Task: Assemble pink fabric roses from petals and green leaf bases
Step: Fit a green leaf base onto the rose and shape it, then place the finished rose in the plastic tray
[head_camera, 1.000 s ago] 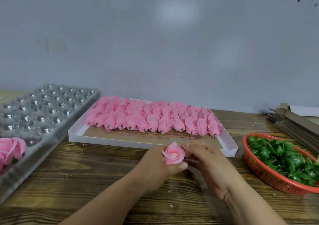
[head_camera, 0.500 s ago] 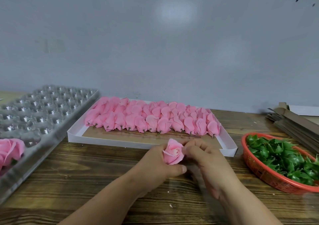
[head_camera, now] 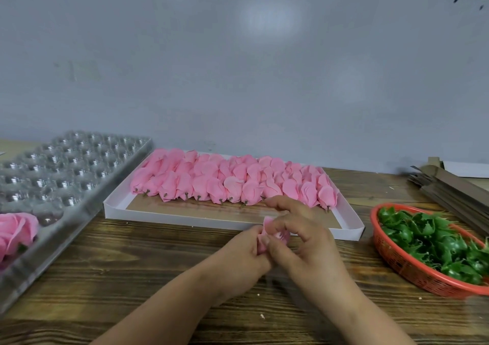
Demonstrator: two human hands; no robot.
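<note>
Both hands pinch one pink rose (head_camera: pixel 274 234): left hand (head_camera: pixel 242 256) under it, right hand (head_camera: pixel 308 238) curled over, petals mostly hidden, I think.

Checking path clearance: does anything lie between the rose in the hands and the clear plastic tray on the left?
Nothing visible does. Both hands hold the pink rose over bare wooden table; the clear plastic tray lies across open tabletop.

The dark wood-grain counter (head_camera: pixel 111 270) before me carried a clear plastic cavity tray (head_camera: pixel 66 170) at left, a shallow white box (head_camera: pixel 185 219) of pink petal buds at center, an orange basket (head_camera: pixel 391 252) of green leaf bases at right, and stacked brown cardboard strips (head_camera: pixel 449 188) behind it.
</note>
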